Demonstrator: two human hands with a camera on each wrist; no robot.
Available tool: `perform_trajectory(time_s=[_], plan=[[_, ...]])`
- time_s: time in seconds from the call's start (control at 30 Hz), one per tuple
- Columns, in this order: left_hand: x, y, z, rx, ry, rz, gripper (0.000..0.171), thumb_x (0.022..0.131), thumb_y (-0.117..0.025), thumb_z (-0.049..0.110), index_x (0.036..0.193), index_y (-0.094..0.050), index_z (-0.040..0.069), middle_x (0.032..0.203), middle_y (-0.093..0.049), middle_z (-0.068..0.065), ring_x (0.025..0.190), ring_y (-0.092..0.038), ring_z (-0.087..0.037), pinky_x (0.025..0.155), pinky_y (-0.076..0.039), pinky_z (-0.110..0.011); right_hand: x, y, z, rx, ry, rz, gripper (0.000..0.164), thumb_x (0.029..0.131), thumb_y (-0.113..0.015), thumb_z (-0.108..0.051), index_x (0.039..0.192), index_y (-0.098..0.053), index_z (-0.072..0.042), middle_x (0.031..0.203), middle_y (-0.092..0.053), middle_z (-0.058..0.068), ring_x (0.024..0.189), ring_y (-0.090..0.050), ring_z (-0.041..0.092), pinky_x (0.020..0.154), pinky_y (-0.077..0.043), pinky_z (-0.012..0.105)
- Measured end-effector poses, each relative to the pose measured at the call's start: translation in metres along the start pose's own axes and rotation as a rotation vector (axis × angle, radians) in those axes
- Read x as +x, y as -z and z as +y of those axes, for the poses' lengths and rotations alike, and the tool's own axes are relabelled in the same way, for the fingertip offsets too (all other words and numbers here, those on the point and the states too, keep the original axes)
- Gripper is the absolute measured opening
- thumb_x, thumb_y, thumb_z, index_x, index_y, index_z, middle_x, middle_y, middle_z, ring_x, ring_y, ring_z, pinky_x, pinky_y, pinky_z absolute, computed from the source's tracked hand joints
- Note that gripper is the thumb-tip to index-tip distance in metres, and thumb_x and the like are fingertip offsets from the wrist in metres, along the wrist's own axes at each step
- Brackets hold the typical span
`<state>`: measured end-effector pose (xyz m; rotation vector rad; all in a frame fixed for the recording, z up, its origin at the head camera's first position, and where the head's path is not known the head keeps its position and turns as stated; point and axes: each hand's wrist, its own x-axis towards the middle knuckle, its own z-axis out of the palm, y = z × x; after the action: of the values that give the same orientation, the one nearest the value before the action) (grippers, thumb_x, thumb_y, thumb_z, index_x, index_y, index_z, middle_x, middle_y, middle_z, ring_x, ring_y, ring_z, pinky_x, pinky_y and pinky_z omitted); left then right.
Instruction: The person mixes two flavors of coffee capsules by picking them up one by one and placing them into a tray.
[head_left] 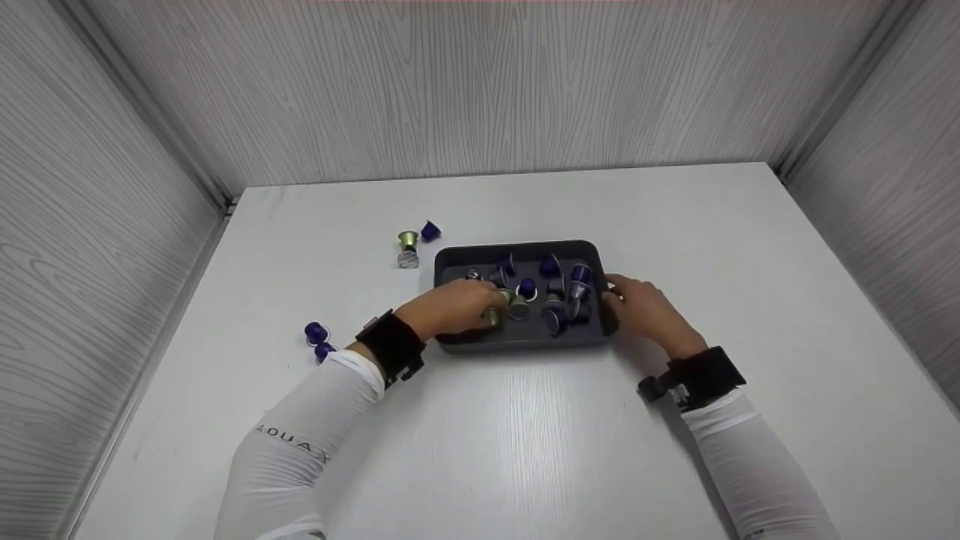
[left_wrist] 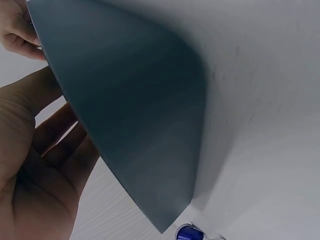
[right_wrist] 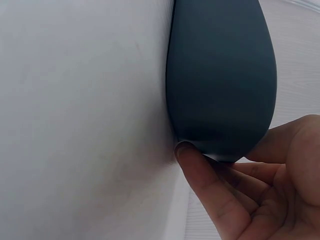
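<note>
A dark grey tray (head_left: 525, 346) lies on the white table with several purple and green coffee capsules (head_left: 519, 307) in it. My left hand (head_left: 461, 306) reaches over the tray's left side, fingers pointing down among green capsules. One green capsule (head_left: 492, 316) shows right at its fingertips. In the left wrist view the tray wall (left_wrist: 135, 95) hides those fingertips, so a grip on that capsule cannot be made out. At the tray's right end, my right hand (head_left: 643, 309) holds the wall (right_wrist: 222, 75), one fingertip (right_wrist: 186, 148) at its lower edge.
Behind the tray's left corner lie a purple capsule (head_left: 430, 231), an upright green capsule (head_left: 407, 240) and a capsule showing its silver lid (head_left: 408, 259). Two purple capsules (head_left: 316, 333) sit near my left forearm. Pale wood-grain panels (head_left: 480, 97) enclose the table's back and sides.
</note>
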<state>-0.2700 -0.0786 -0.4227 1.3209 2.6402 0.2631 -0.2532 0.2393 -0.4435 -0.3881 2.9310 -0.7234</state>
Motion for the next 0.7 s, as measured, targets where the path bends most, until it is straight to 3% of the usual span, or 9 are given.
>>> perform_trajectory(time_s=[0.3, 0.7], plan=[[-0.006, 0.007, 0.0, 0.038, -0.034, 0.033, 0.017, 0.092, -0.069, 0.014, 0.108, -0.07, 0.008, 0.103, -0.066, -0.009, 0.098, -0.062, -0.023, 0.089, -0.05, -0.038, 0.002, -0.001, 0.001, -0.009, 0.016, 0.01, 0.043, 0.103, -0.046, -0.016, 0.141, -0.046, 0.003, 0.122, -0.061, 0.028, 0.105, -0.06, 0.041, 0.092, -0.044, 0.055], [-0.027, 0.013, -0.008, 0.124, -0.041, 0.096, 0.031, 0.095, -0.065, 0.024, 0.12, -0.065, 0.006, 0.112, -0.064, -0.01, 0.103, -0.061, -0.025, 0.091, -0.05, -0.04, 0.002, -0.001, 0.001, -0.015, 0.004, -0.012, 0.045, 0.103, -0.044, -0.016, 0.143, -0.043, 0.004, 0.124, -0.059, 0.029, 0.11, -0.058, 0.043, 0.093, -0.044, 0.055]])
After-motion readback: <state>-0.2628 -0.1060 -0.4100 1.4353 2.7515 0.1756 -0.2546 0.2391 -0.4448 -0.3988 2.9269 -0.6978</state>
